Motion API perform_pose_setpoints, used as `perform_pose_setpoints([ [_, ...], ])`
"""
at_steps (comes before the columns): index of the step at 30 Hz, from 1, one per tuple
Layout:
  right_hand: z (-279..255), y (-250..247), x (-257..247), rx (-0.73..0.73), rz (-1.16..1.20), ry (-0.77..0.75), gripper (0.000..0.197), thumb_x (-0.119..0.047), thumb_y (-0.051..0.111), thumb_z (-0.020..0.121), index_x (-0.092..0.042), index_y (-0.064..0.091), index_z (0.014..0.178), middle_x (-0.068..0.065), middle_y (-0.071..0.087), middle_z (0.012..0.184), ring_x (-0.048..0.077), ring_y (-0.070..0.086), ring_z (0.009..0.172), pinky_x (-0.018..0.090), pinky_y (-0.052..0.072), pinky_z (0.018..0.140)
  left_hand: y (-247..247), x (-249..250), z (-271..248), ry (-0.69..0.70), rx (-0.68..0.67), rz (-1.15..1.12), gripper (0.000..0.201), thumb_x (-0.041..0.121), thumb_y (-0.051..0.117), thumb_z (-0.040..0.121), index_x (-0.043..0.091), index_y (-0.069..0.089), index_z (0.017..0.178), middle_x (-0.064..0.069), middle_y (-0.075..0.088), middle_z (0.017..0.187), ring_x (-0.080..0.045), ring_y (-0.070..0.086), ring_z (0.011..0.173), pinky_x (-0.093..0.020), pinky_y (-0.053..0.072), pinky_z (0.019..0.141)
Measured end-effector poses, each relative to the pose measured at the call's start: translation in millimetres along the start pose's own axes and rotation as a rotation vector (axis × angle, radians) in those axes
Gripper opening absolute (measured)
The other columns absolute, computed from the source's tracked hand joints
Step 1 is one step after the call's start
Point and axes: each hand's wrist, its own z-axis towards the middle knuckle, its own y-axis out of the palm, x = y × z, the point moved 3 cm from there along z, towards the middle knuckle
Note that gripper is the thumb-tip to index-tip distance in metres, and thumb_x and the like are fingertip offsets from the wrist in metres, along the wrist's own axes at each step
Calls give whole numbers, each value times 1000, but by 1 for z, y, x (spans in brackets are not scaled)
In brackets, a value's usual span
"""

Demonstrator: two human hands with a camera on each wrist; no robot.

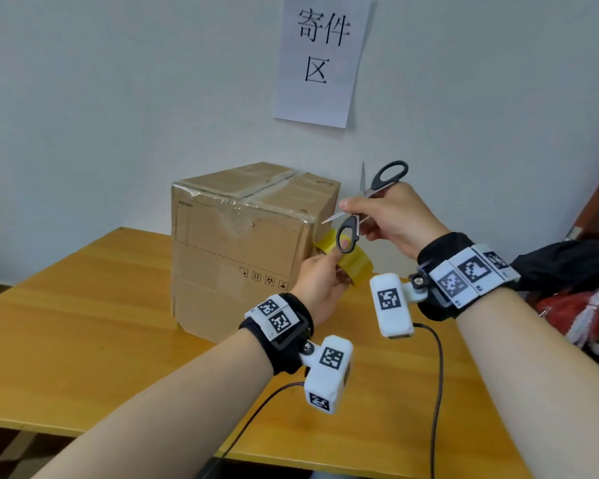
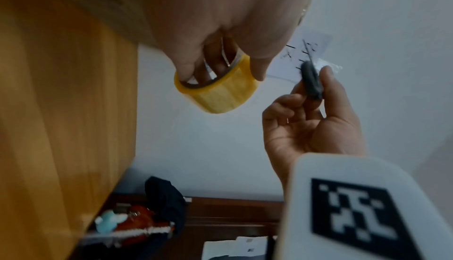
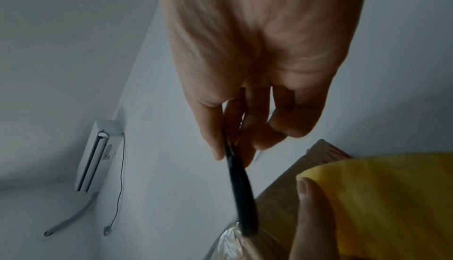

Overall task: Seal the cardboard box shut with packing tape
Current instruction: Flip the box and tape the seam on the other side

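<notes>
A brown cardboard box stands on the wooden table near the wall, with clear tape along its top seam and down its front. My left hand grips a yellow roll of packing tape just right of the box's near corner, fingers through the core. A strip of clear tape runs from the roll toward the box. My right hand holds black-handled scissors just above the roll, blades spread apart, one handle loop hanging over the roll.
A white paper sign hangs on the wall behind the box. A dark and red bundle of cloth lies at the right, beside the table. Cables trail from the wrist cameras over the table's front. An air-conditioning unit is mounted on the wall.
</notes>
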Motion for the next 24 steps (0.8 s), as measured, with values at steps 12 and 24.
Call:
perform_pose_setpoints([
  [12, 6, 19, -7, -51, -423, 82, 23, -25, 70, 81, -3, 67, 74, 9, 65, 52, 16, 47, 39, 22, 36, 41, 5, -8, 7, 67, -38, -224, 2, 5, 63, 93, 4, 62, 94, -3, 60, 61, -19, 53, 66, -38, 42, 78],
  [24, 13, 38, 4, -21, -361, 113, 29, -14, 64, 85, -13, 56, 57, -6, 56, 49, 13, 55, 54, 24, 39, 53, 7, -16, 13, 56, -62, -304, 65, 38, 85, 65, 9, 59, 117, -11, 41, 111, -31, 38, 95, -49, 31, 79],
])
